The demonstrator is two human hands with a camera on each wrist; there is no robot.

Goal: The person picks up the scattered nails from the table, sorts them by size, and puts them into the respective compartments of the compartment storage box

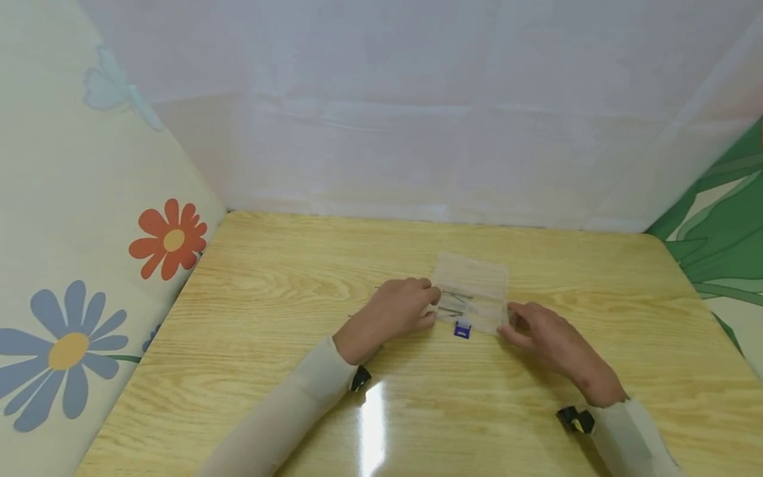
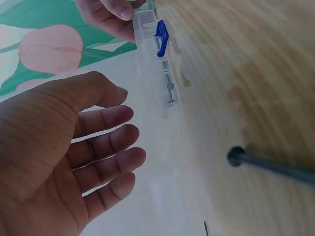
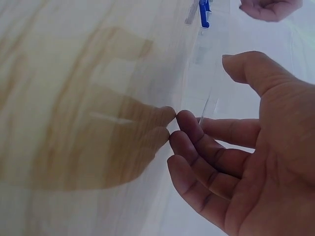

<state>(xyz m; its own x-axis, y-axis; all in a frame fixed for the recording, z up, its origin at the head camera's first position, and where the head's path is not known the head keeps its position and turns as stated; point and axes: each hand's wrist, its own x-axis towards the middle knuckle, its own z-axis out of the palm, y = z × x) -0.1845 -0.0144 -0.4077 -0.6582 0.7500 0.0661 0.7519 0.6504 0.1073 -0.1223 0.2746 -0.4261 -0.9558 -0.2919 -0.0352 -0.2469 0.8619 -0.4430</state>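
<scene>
A clear plastic box [image 1: 471, 277] with a blue latch [image 1: 462, 330] at its front lies on the table. A few thin dark nails [image 1: 451, 311] show inside it. At the box's left end is my left hand [image 1: 401, 306]; in the left wrist view its fingers are loosely bent, with nothing between them. My right hand [image 1: 539, 334] is at the right end, thumb by the front corner. Its fingertips [image 3: 183, 140] rest low by the box's edge in the right wrist view, thumb spread away from them.
A nail [image 2: 275, 167] with a round head lies on the wooden table [image 1: 286, 258], close by my left hand. White sheeting [image 1: 357, 152] hangs behind the table's far edge. Flower-patterned cloth [image 1: 65, 265] covers the left side, and green leaf print [image 1: 727, 245] the right.
</scene>
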